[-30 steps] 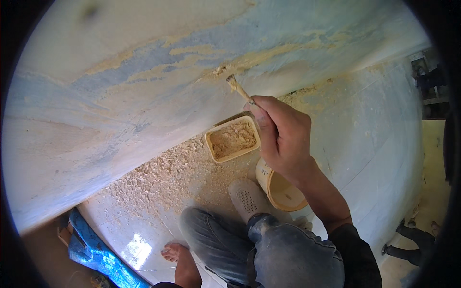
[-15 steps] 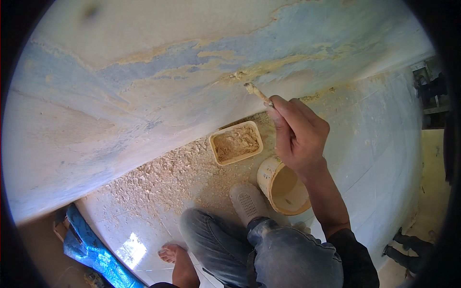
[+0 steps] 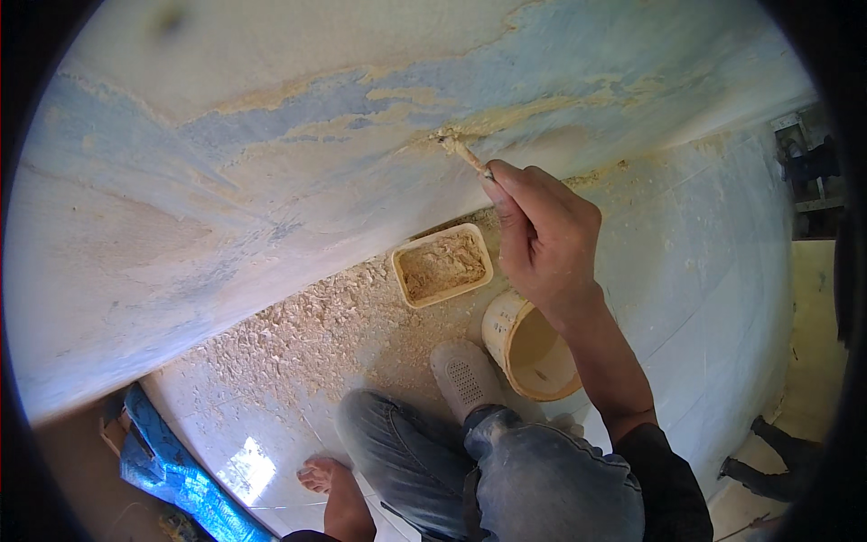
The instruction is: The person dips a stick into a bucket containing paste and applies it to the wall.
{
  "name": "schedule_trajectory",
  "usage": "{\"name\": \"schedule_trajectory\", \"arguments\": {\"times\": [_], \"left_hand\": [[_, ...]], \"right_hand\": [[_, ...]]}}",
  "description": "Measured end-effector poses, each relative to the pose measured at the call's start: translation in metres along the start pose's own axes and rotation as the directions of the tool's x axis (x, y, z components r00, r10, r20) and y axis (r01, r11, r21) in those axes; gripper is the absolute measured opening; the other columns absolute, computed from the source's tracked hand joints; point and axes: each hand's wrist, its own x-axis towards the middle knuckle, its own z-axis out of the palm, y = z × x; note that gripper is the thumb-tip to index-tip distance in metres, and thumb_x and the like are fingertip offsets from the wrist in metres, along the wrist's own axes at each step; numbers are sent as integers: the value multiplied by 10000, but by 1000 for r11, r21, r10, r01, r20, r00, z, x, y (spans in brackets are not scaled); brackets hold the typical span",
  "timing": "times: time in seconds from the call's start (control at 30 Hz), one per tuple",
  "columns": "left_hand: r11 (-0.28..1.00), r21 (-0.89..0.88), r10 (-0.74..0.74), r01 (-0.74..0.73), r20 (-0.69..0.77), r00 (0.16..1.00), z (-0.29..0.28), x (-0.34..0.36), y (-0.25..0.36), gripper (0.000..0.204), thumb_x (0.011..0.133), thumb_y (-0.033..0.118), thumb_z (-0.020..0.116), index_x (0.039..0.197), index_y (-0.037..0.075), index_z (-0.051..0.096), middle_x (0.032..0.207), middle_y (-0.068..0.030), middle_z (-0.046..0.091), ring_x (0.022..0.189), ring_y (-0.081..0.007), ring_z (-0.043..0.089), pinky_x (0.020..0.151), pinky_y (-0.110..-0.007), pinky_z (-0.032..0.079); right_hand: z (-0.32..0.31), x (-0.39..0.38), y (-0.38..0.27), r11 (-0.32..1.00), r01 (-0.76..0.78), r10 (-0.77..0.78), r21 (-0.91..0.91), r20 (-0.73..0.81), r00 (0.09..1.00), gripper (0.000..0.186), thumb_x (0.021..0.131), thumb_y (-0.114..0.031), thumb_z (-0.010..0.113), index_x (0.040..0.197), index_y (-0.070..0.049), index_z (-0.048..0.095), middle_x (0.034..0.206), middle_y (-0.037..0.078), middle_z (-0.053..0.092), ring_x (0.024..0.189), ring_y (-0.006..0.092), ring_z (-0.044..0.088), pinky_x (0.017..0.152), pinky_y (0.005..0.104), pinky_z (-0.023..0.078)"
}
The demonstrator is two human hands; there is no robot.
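Observation:
My right hand (image 3: 551, 235) grips a thin handled tool (image 3: 465, 154), its tip coated in pale putty and touching or very near a rough putty patch on the streaked wall (image 3: 226, 154). Below the hand, a cream rectangular tub (image 3: 442, 265) of crumbly tan material sits on the floor by the wall's foot. A stained round bucket (image 3: 528, 348) stands beside it, to the right, partly behind my forearm. My left hand (image 3: 325, 474) is low on the tiled floor, fingers apart, with nothing in it.
Scraped debris (image 3: 298, 330) lies along the wall's foot. My clogged foot (image 3: 465, 375) and jeans occupy the lower middle. A crumpled blue sheet (image 3: 190, 479) lies at lower left. Dark tube-like shapes (image 3: 759, 474), unclear, are at lower right, with dark objects (image 3: 804, 163) at upper right.
My right hand and tool moved right and down, then back up and a little left, bringing the tip onto or near the wall patch. My left hand has barely moved.

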Motion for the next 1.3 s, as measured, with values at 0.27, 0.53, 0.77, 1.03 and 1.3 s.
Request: {"name": "schedule_trajectory", "arguments": {"times": [0.27,0.53,0.77,1.03,1.3], "left_hand": [[999,4,32,-32,-57,998,13,8,-6,573,928,466,355,1385,122,383,1424,-147,388,1318,-356,357,1043,-547,305],[1000,-9,-22,21,-50,998,13,13,-5,562,930,464,349,1393,147,380,1436,-128,382,1330,-336,347,1054,-532,289],[1000,-12,-12,12,-12,1000,6,5,-3,571,931,468,343,1402,146,368,1447,-126,360,1341,-337,328,1056,-534,288],[1000,-22,17,-18,-36,999,11,13,-8,575,920,465,370,1384,125,384,1398,-154,399,1306,-360,359,1043,-542,300],[1000,-3,22,-22,-4,1000,9,9,-7,572,921,466,368,1384,130,382,1393,-153,401,1304,-360,358,1037,-537,305]], "right_hand": [[-4,-4,-2,993,-88,78,83,114,990,120,899,-18,596,992,40,643,675,100,591,498,126,476,466,259,377],[12,-20,-12,871,-300,258,390,158,953,201,996,-137,500,988,36,602,620,-5,503,506,46,396,469,208,325],[49,-21,-30,369,-453,458,811,266,848,187,1030,-161,434,975,-10,530,643,-26,408,555,27,341,476,203,288],[59,-14,-44,345,-454,428,822,293,855,219,1047,-209,395,966,-27,485,649,-36,393,522,13,313,458,171,289],[53,-26,-45,384,-592,302,708,510,806,203,1038,-185,414,955,-12,481,663,-35,409,532,10,320,446,180,290]]}}
